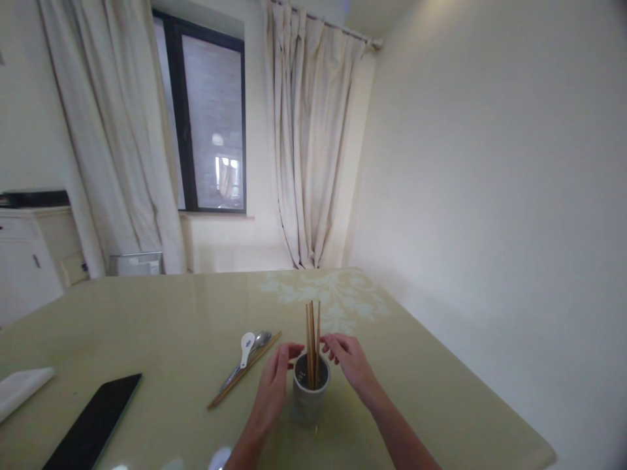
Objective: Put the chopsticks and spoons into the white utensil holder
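Note:
A grey cylindrical utensil holder (pixel 309 403) stands upright on the table in front of me. Several wooden chopsticks (pixel 313 339) rise out of it, and small drain holes show in its dark inside. Around the left side of the holder curves my left hand (pixel 280 372), its fingers apart near the rim. My right hand (pixel 343 356) is at the far right of the rim, fingers loosely bent beside the chopsticks. Whether either hand touches the holder is hard to see. Left of my left hand lie a white spoon (pixel 247 349), a metal spoon (pixel 263 339) and loose chopsticks (pixel 230 390).
The greenish table (pixel 161 326) has a pale leaf pattern at its far right. A flat black object (pixel 95 424) and a white object (pixel 22 388) lie at the left. A wall (pixel 465 228) runs along the right edge; curtains (pixel 313 130) and a window stand behind.

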`<state>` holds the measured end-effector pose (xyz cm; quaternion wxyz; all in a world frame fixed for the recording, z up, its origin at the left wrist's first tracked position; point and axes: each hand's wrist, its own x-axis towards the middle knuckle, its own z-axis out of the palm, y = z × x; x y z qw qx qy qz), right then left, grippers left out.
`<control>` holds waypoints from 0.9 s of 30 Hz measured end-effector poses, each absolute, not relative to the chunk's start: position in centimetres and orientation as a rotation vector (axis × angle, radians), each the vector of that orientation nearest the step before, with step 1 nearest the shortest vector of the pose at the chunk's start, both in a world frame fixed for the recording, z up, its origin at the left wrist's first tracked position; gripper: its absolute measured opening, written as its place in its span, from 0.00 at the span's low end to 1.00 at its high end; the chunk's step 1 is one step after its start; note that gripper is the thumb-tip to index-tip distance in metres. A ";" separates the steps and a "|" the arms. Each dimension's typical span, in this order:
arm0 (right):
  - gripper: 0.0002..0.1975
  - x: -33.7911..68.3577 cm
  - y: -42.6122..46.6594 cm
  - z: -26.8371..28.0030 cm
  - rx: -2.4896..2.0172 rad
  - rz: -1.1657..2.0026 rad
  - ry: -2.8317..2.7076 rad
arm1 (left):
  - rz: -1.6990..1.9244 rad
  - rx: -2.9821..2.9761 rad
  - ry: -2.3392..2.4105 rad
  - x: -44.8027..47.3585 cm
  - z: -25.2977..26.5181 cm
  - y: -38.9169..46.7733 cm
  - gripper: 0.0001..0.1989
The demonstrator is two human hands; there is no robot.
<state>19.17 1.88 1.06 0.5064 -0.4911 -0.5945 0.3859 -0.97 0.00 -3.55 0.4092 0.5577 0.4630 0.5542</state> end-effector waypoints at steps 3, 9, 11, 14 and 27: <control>0.39 18.4 3.5 -1.9 -1.154 1.055 -1.129 | 1.353 1.769 1.718 -3.1 -4.8 0.9 0.21; 0.41 16.8 5.7 -5.7 -1.061 1.110 -0.963 | 0.517 2.322 2.381 -5.4 -6.7 0.4 0.28; 0.39 16.8 5.7 -5.9 -1.049 1.081 -1.005 | 0.414 2.342 2.413 -5.3 -6.7 0.3 0.28; 0.40 16.7 5.4 -5.9 -1.067 1.103 -1.021 | 0.368 2.286 2.442 -5.0 -6.2 0.3 0.23; 0.28 15.9 4.0 -4.6 -0.963 1.315 -1.074 | 1.325 1.978 1.648 -2.7 -6.5 0.8 0.16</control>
